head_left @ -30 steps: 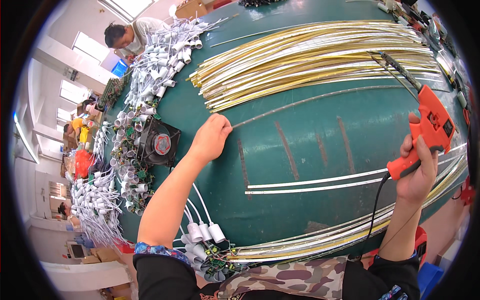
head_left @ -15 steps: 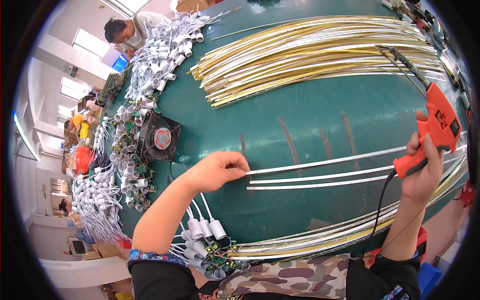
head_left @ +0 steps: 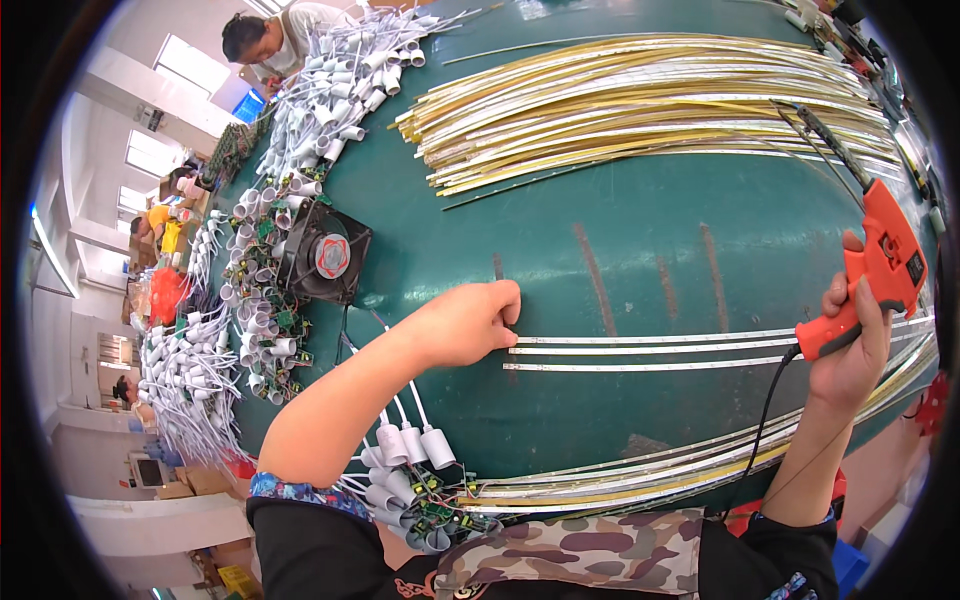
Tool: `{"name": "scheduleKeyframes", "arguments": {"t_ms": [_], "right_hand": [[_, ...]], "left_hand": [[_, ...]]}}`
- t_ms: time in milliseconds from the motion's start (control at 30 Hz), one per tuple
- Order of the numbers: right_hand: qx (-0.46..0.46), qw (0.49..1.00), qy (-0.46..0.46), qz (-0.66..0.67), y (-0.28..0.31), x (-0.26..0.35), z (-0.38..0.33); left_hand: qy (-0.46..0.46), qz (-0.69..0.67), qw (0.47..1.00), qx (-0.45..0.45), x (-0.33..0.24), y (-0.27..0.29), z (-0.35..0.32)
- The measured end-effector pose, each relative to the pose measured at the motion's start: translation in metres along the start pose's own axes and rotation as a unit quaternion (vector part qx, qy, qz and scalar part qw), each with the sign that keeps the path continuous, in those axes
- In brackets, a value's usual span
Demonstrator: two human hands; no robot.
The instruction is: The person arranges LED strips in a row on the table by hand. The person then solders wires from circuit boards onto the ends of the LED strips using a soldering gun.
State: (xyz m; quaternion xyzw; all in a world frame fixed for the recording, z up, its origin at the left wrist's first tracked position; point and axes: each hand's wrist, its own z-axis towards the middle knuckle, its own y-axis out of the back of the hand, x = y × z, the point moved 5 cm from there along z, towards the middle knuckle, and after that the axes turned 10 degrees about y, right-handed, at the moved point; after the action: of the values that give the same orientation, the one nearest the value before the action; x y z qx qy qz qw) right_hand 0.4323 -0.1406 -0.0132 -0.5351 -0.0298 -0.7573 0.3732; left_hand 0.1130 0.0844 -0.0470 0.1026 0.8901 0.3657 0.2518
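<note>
My left hand (head_left: 465, 325) is closed, thumb and forefinger pinched at the left end of a thin white LED strip (head_left: 650, 338). Two more white strips lie just below it on the green table, a middle strip (head_left: 650, 350) and a lower strip (head_left: 650, 366), nearly parallel. The lower one's left end sticks out a little further left. My right hand (head_left: 850, 350) grips the handle of a red soldering gun (head_left: 890, 245), its dark barrel slanting up and left over the table. A black cord (head_left: 768, 420) hangs from the handle.
Across the far side lies a big pile of white and yellow strips (head_left: 640, 110). A black fan (head_left: 325, 255) stands at left, beside heaped white lamp bases (head_left: 250, 310) with circuit boards. More strips (head_left: 600, 490) and lamp bases (head_left: 400, 445) lie near me. A co-worker (head_left: 270, 45) sits far left.
The top strip has swung from a slant to lie close beside the other two. My left hand has moved slightly right and up with its end. My right hand keeps holding the soldering gun.
</note>
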Motion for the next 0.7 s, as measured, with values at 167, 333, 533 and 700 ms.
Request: {"name": "scheduleKeyframes", "arguments": {"t_ms": [167,333,533,700], "right_hand": [[0.013,1.0,-0.005,0.013,0.004,0.0,0.001],[-0.009,1.0,-0.005,0.005,0.0,0.0,-0.001],[-0.002,1.0,-0.003,0.014,0.003,0.003,-0.001],[-0.014,1.0,-0.005,0.019,0.002,0.001,-0.002]], "left_hand": [[0.05,0.087,0.995,0.001,-0.001,0.007,0.002],[-0.08,-0.043,0.995,-0.047,0.013,-0.006,-0.01],[-0.11,0.066,0.982,-0.137,-0.002,-0.024,-0.03],[-0.107,0.077,0.981,-0.141,0.002,-0.032,-0.03]]}}
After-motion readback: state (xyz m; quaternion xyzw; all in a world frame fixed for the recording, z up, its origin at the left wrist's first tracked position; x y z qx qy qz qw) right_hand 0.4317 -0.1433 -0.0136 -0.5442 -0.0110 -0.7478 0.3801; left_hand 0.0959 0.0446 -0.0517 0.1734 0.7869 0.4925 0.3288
